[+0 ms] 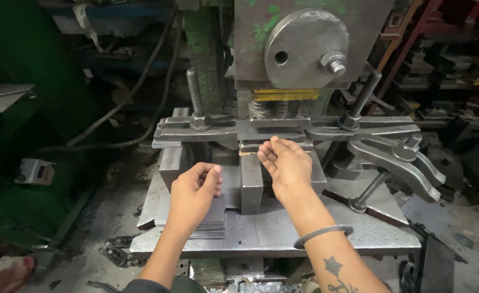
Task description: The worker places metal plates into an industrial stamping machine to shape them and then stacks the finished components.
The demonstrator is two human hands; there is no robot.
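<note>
The left hand (193, 192) rests curled on a stack of thin metal sheets (213, 220), its grip closed loosely on the top sheet's edge. The right hand (285, 163) reaches to the die slot, fingers (272, 149) together at a small blank (248, 152), though whether they clamp it I cannot tell. The stack lies on the press surface (283, 230), left of a steel block (251, 184).

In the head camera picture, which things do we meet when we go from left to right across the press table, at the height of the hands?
Small grey box on the floor → left hand on the stack of thin metal sheets → upright steel block → right hand → forked steel clamp.
</note>
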